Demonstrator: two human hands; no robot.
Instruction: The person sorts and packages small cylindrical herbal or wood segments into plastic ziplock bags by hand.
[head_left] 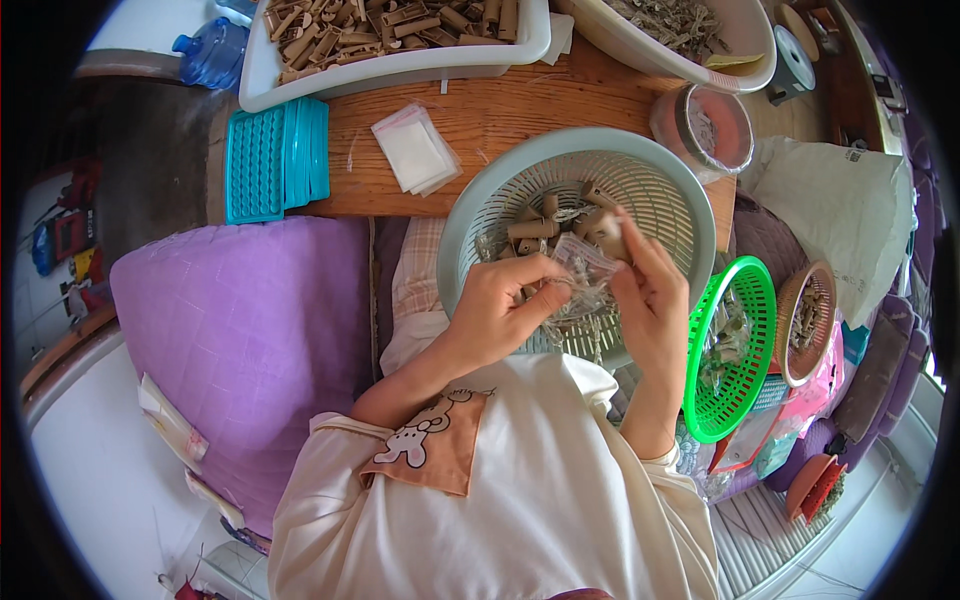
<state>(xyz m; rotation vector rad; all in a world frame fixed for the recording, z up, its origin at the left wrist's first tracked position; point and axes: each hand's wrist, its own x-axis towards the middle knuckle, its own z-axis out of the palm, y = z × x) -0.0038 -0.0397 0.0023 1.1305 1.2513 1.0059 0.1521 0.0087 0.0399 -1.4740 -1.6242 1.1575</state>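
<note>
Over a grey-green plastic colander (468, 195), my left hand (500, 305) pinches the edge of a small clear zip bag (584, 262). My right hand (655, 295) is at the bag's other side, its fingers curled round a light-brown tube-shaped piece (604, 232) at the bag. The fingertips there are slightly blurred. Inside the colander lie several short brown tubes (533, 230) and wispy, pale dried strands, partly hidden by my hands.
On the wooden table (350, 180) are a white tub (262, 97) of brown tubes, a stack of clear bags (415, 148), turquoise trays (257, 165) and a pinkish container (735, 140). A basin (745, 80) stands far right; a green basket (700, 415) and brown basket (825, 300) sit right.
</note>
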